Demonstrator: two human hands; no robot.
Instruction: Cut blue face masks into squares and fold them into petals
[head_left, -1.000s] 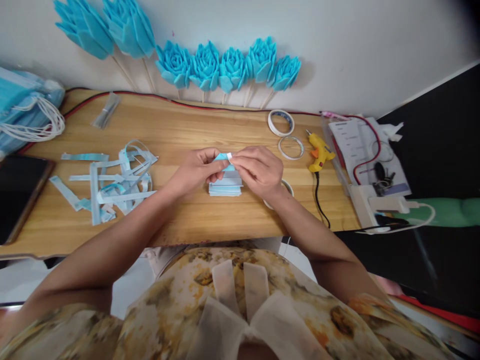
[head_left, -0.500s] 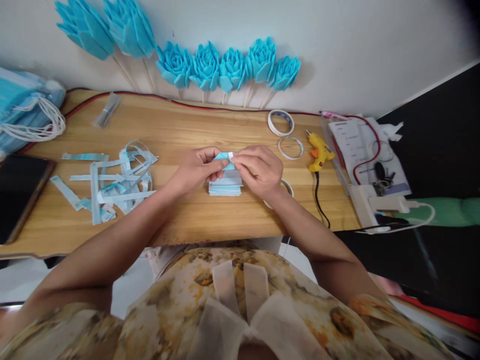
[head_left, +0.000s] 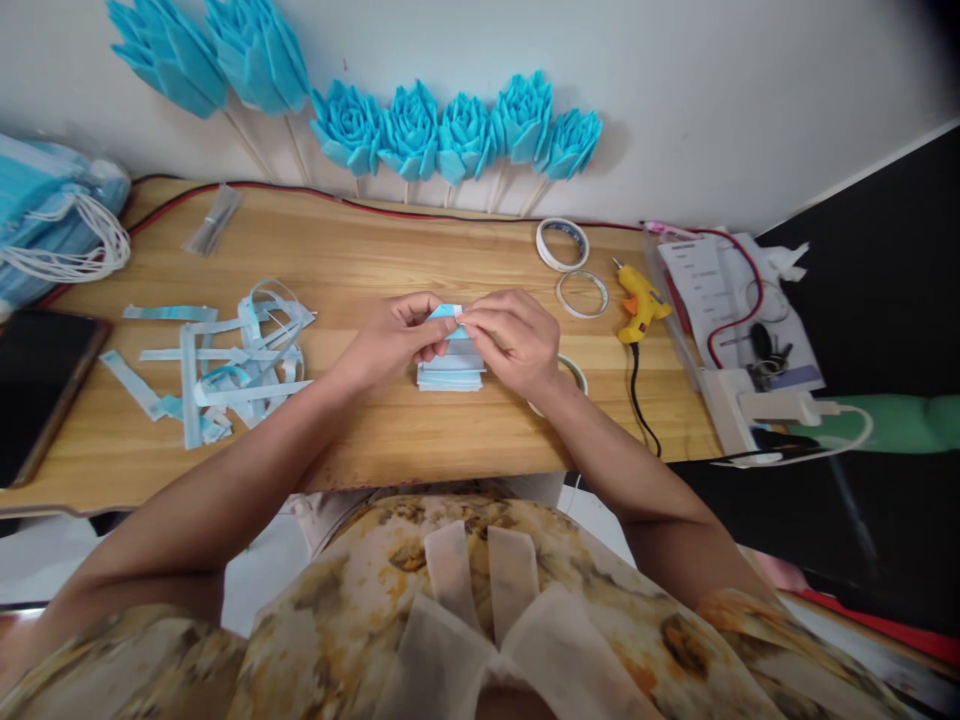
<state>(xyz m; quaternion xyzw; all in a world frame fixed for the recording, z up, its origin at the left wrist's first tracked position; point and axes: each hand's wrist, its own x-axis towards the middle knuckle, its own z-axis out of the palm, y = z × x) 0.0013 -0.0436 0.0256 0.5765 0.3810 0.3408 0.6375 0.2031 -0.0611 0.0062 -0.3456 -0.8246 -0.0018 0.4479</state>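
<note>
My left hand (head_left: 394, 340) and my right hand (head_left: 510, 340) meet over the middle of the wooden table (head_left: 360, 430). Both pinch a small folded blue piece (head_left: 448, 313) between their fingertips. Directly beneath it lies a small stack of blue and white cut squares (head_left: 450, 373). A tape roll (head_left: 574, 372) sits half hidden under my right wrist.
Cut blue strips (head_left: 225, 355) are heaped at the left. Blue fabric flowers (head_left: 450, 135) on sticks lean on the wall. Two tape rolls (head_left: 562, 245), a yellow glue gun (head_left: 637, 303), a stack of face masks (head_left: 52, 220), a dark tablet (head_left: 34, 385) and a white tray with cables (head_left: 739, 330) surround the hands.
My fingers have shifted very slightly on the folded blue piece; otherwise nothing has visibly moved.
</note>
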